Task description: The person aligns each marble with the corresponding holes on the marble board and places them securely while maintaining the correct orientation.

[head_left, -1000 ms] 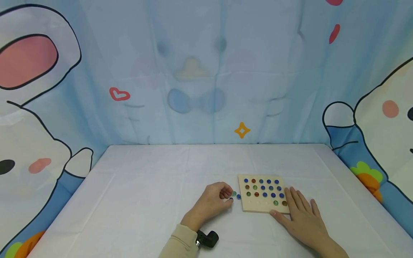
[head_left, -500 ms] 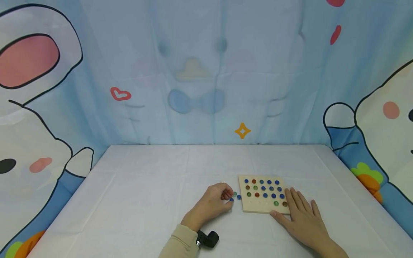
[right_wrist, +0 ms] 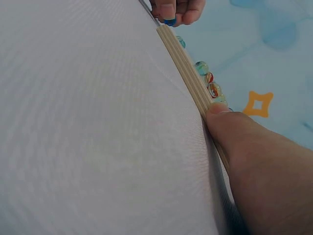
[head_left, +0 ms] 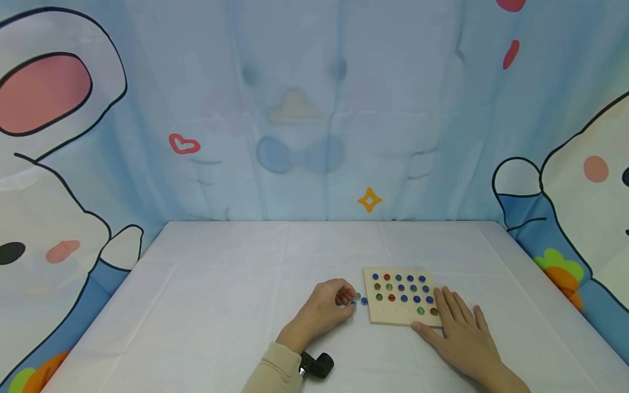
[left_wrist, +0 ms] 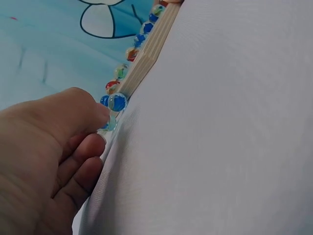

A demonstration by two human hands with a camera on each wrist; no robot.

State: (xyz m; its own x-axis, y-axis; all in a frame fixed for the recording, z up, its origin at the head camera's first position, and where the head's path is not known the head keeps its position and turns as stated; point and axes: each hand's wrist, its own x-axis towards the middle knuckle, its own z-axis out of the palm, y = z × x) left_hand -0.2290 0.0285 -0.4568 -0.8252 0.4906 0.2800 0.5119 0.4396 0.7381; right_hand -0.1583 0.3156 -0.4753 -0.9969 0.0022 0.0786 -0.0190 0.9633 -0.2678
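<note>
My left hand (head_left: 321,305), beside the left edge of the wooden board (head_left: 393,316), pinches a blue marble (right_wrist: 169,22) between thumb and fingertips; its other fingers are curled. Close to those fingertips, a green marble (head_left: 357,296) and another blue marble (head_left: 364,301) lie on the cloth. Rows of blue, green and red-brown marbles sit in the board, with bare hollows (head_left: 388,309) in the left part of the front row. With fingers straight, my right hand (head_left: 462,335) rests along the board's right edge, and its thumb (right_wrist: 220,108) touches the front edge.
A white cloth (head_left: 221,284) covers the table. Behind it hangs a blue curtain (head_left: 295,191) printed with cartoon figures. A black wrist device (head_left: 316,364) is worn on the left wrist.
The blue marble at the left fingertips shifts very slightly. Both hands and the board stay almost in place.
</note>
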